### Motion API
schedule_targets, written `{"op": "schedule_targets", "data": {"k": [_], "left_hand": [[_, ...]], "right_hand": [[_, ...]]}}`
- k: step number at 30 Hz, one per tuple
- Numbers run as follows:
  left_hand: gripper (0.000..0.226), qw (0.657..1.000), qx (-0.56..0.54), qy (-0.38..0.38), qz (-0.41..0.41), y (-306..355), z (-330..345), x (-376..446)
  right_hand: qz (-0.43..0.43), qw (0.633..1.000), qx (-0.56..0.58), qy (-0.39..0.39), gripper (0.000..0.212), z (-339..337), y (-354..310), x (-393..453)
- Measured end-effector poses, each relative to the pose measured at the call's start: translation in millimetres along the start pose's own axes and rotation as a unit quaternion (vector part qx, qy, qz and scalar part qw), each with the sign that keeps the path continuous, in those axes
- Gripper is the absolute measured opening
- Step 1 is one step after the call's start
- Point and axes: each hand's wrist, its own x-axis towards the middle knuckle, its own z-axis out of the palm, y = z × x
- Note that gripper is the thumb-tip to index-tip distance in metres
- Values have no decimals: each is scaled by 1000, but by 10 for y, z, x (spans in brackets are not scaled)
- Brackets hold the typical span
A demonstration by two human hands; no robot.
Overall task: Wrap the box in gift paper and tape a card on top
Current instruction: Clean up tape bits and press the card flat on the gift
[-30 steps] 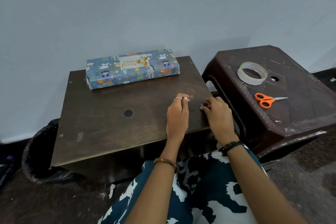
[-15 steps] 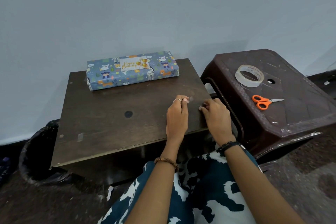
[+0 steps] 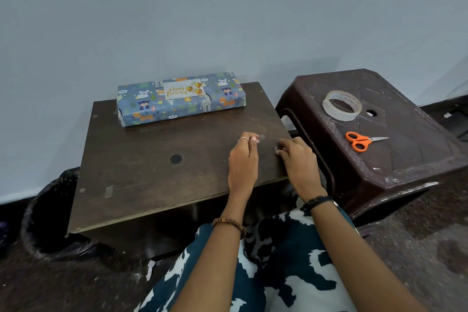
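- Counter (image 3: 141,172) is carrying the wrapped box (image 3: 181,106) at its 12 o'clock edge, card (image 3: 182,89) lying on top.
- Left hand (image 3: 243,163) is pinching a small tape piece (image 3: 261,138); right hand (image 3: 296,162), at 3 o'clock, is pinching another scrap.

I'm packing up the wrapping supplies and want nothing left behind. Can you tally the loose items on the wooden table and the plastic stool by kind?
Wrapped boxes, blue animal-print paper: 1
Cards, white "Happy Birthday" on the box: 1
Tape rolls, clear, on the brown plastic stool: 1
Scissors, orange-handled: 1
Small clear tape pieces between both hands: 1
Total: 5
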Motion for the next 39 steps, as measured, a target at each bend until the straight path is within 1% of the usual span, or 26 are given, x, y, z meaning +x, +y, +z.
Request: {"op": "schedule_targets", "data": {"k": [5,14,18,20,21,22,23,24,25,27,30,34,39], "left_hand": [[26,1000,-1,-1,0,11,0,2],[22,1000,-22,3,20,13,-5,-15],[23,1000,-24,6,18,7,1,-15],[24,1000,-21,4,16,11,-4,-18],[24,1000,-15,-3,21,15,-3,-16],[26,999,0,-18,32,13,3,-8],[28,998,31,-43,46,5,17,6],[31,993,74,-73,61,5,30,14],[34,985,121,-100,70,3,42,21],[41,970,191,-134,72,-17,59,34],[45,951,256,-155,77,-56,92,38],[49,954,247,-161,49,9,108,44],[51,952,259,-158,43,16,120,47]], "right_hand": [[-30,999,-43,-10,27,-20,2,-2],[-25,996,-87,5,24,-14,-5,51],[-12,997,-73,19,24,1,-15,56],[12,999,-18,45,21,40,5,46],[48,996,53,62,19,47,20,54],[94,981,149,80,17,41,18,61],[136,955,244,97,16,38,10,66],[161,930,310,116,16,35,-6,68],[170,917,337,132,15,29,-28,70],[172,906,357,150,15,30,-81,68],[186,888,386,169,13,66,-136,74],[221,862,418,184,14,100,-174,106],[240,840,448,192,14,83,-207,111]]}}
